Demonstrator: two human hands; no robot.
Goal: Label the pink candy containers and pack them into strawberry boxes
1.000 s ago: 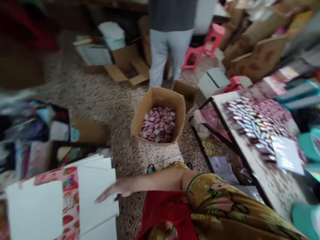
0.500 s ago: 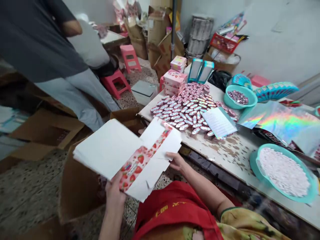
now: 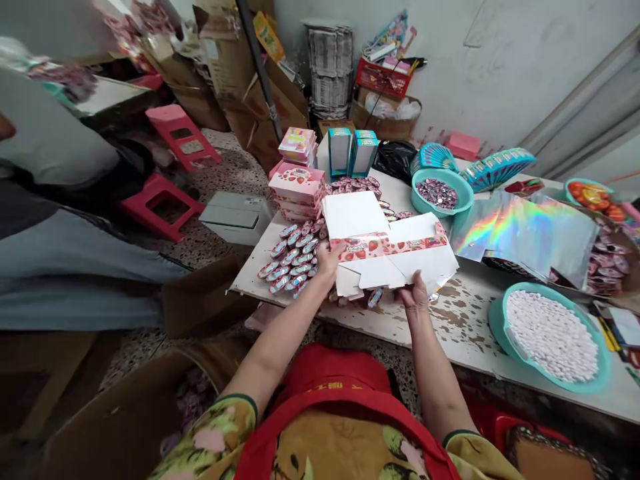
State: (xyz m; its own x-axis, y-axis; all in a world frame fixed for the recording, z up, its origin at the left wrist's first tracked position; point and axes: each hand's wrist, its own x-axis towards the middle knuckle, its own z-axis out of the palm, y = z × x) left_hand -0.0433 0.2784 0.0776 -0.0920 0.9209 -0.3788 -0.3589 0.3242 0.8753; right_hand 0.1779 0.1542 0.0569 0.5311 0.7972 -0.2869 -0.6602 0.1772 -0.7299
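Between my two hands is a stack of flat, unfolded box cardboards (image 3: 370, 273), white with a strawberry-printed pink strip across the middle. My left hand (image 3: 329, 259) grips its left edge, thumb on top. At the lower right edge, my right hand (image 3: 414, 293) holds it with the thumb above and the fingers partly hidden below. The stack is over the table, above many small oval foil-wrapped packets (image 3: 293, 260), and hides part of them. Behind it stand stacked pink strawberry boxes (image 3: 299, 187) and two blue-edged upright boxes (image 3: 350, 152).
A turquoise basin of white pellets (image 3: 555, 337) stands at the table's right, near a shiny holographic sheet (image 3: 530, 227). Farther back is a turquoise bowl of small wrapped pieces (image 3: 437, 193). Pink stools (image 3: 163, 203), cardboard boxes (image 3: 200, 300) and another person (image 3: 75, 260) are on the left.
The cardboard stack has moved from beside the table to over it, carried in both hands. My view has turned right, and the other person now shows farther left.
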